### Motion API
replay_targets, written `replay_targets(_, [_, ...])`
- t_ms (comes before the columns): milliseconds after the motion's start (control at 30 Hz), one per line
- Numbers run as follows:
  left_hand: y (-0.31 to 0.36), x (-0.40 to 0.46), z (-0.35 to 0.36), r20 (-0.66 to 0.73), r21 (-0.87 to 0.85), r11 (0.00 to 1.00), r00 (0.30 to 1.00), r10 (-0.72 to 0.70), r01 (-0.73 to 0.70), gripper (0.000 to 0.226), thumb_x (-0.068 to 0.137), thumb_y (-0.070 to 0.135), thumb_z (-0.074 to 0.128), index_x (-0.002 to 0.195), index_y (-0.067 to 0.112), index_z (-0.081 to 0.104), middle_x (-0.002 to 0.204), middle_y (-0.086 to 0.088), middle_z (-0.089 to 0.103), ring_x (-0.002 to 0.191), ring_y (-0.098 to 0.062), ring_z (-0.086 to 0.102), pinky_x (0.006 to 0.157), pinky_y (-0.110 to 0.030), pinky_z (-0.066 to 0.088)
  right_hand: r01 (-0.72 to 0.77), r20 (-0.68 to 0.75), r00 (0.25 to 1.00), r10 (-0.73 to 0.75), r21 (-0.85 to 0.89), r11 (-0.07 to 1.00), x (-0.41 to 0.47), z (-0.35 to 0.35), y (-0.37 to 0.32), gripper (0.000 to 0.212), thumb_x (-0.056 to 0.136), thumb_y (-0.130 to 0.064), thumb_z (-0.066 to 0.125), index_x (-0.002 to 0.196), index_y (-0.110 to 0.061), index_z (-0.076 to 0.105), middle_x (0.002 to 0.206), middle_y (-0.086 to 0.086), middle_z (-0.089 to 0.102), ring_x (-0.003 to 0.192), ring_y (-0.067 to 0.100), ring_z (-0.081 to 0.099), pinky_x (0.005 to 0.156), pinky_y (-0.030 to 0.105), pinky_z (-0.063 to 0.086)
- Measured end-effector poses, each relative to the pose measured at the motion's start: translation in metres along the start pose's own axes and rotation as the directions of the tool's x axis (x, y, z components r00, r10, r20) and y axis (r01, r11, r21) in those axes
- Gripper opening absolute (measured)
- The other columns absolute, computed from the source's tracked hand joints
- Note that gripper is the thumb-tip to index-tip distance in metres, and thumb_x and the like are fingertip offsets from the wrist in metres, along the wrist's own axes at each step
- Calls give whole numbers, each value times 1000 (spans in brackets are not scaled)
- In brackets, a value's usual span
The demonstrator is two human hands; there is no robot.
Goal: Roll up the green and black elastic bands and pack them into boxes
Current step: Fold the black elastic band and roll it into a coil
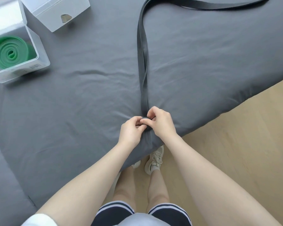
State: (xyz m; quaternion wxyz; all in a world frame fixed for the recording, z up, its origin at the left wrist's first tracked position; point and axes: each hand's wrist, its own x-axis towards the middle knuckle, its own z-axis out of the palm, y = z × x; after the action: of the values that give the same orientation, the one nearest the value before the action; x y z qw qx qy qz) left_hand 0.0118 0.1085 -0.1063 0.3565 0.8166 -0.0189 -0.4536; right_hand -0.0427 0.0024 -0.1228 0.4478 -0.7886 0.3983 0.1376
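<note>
Black band [142, 66] trails far across bed [88, 95], near end pinched by left hand [131, 130] and right hand [160, 122] starting roll; green band [8, 52] already boxed; next: tight, even turns

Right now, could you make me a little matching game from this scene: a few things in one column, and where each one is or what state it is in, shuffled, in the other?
Things:
1. green band
2. black band
3. second box
4. left hand

States:
A. lies on its side at the far edge of the bed
B. rolled up inside the clear box
C. pinches the band's near end together with the right hand
D. stretched out long across the grey bed

Pairs: 1-B, 2-D, 3-A, 4-C
</note>
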Motion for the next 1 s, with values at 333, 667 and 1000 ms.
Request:
replay_targets(333, [16,10,-2,-61,-46,997,996,-61,58,30,85,21,64,113,10,64,98,-2,68,90,-25,67,84,-41,54,88,130,989,-74,-109,990,-13,-9,2,48,88,-19,60,133,-11,49,119,7,58,85,10,49,80,10,32])
replay_targets(667, [33,29,-13,-91,-195,977,990,-106,87,25,91,21,54,112,11,63,84,5,61,62,-9,58,80,-33,56,-102,54,993,106,-57,993,10,-15,-20,24,85,-41,61,101,-24,55,89,-9,61,90,17,57,80,37,48])
replay_targets(1000, [16,30,-37,236,-248,968,968,83,-22,58,84,-2,59,137,18,45,128,10,55,110,-8,58,97,-23,45,-289,-66,952,300,142,947,36,-5,-39,29,81,-44,64,89,-20,50,95,5,66,87,30,64,82,42,52])
